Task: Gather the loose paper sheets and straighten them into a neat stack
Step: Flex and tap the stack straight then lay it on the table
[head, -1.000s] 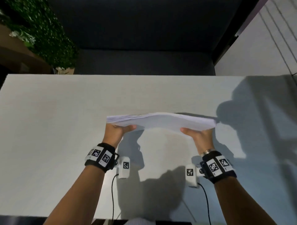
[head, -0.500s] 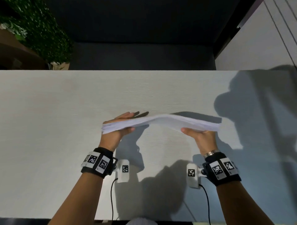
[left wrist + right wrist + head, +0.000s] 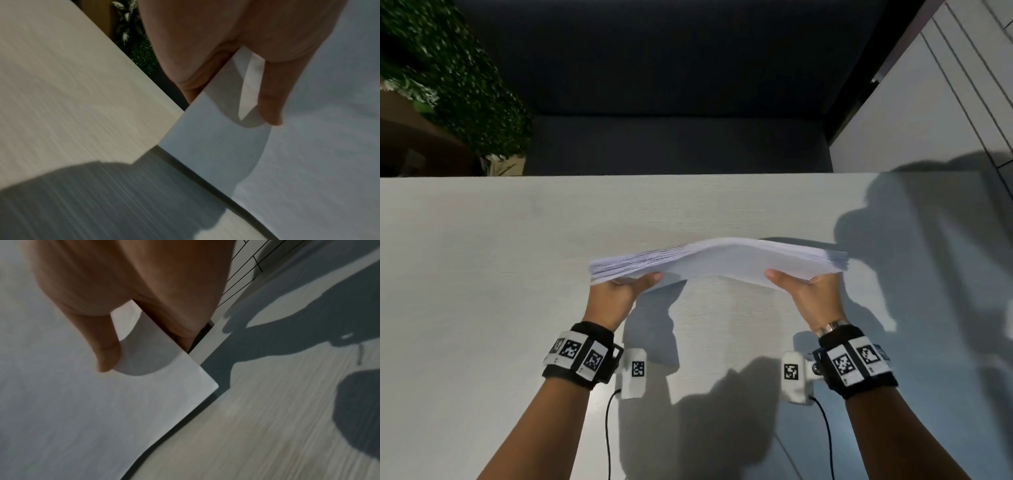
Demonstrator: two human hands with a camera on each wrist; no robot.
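A thick stack of white paper sheets [image 3: 722, 258] is held above the light table [image 3: 482, 274], arched upward in the middle. My left hand [image 3: 619, 291] grips its left end and my right hand [image 3: 808, 291] grips its right end, each with the thumb on the near face. In the left wrist view the thumb lies on the paper stack [image 3: 308, 162] by its corner. The right wrist view shows the same grip on the paper stack [image 3: 72, 402]. The other fingers are hidden behind the sheets. The left end fans out slightly.
The table's far edge [image 3: 688, 175] borders a dark drop. A green plant [image 3: 448, 75] stands beyond the far left corner, and a white panelled wall [image 3: 945, 102] rises at the right. Strong shadows fall across the table's right side.
The left end of the stack dipped and then came back up level. The fingers of the left hand, seen over the sheets half a second ago, are hidden again.
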